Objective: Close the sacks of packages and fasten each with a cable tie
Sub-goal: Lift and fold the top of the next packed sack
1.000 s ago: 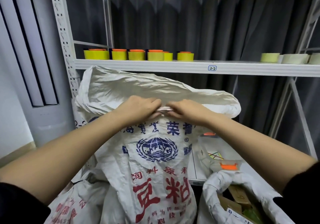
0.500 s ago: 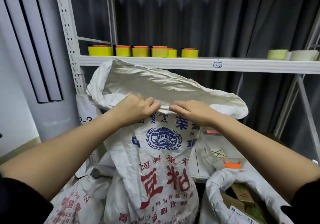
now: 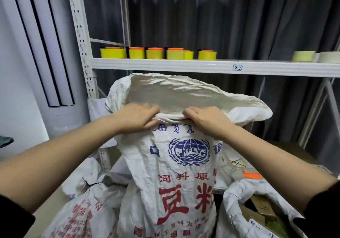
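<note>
Bare forearms; dark, probably black, sleeves (image 3: 14,217) pushed up near elbows, both arms; no gloves

A white printed sack (image 3: 173,173) stands upright, its open mouth rolled at the near rim.

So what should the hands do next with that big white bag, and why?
Probably draw the left hand and right hand together, bunching the mouth of the white woven sack with blue and red print into a neck. Both hands grip its near rim, yet the mouth gapes open behind them, and no cable tie is on it.
</note>
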